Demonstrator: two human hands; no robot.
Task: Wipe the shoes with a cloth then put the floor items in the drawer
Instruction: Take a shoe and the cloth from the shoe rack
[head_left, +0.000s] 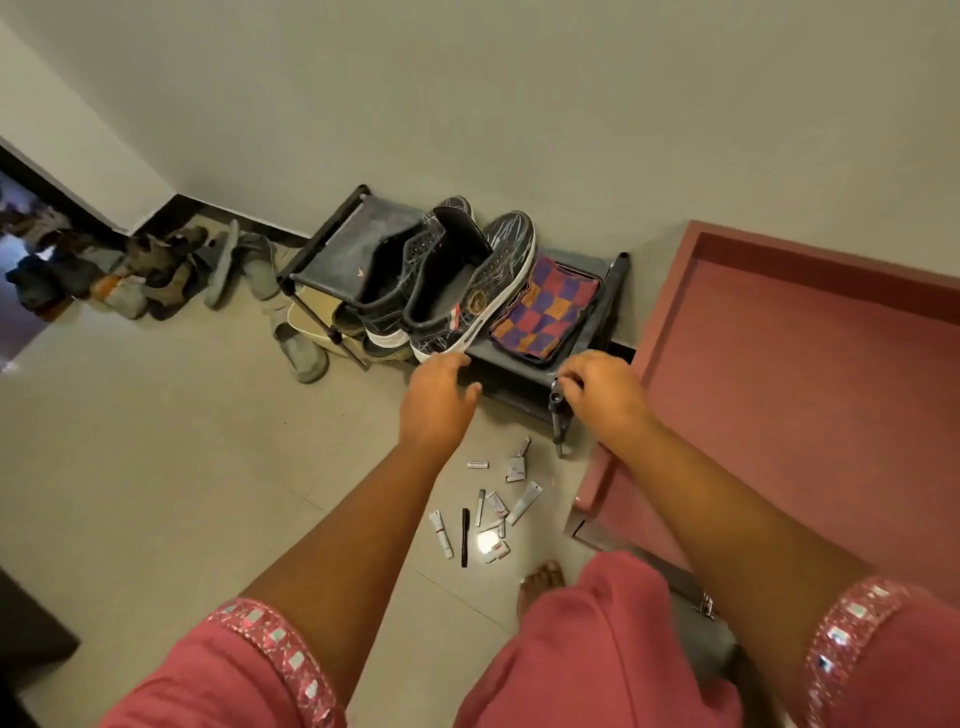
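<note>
Cloth (545, 310) lies folded on the rack (524, 375) top beside the shoes (457, 291), long axis running away from me, just beyond my loosely curled, empty right hand (602, 392), nearer than my open left hand (439, 397) touching the shoe's heel.

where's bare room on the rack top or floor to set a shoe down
Free: the rack shelf's left end, beside the black shoes; and the open floor tile left of the left hand. Crowded: the shelf's right end under the checkered cloth, and the floor between the arms, littered with small tubes.
</note>
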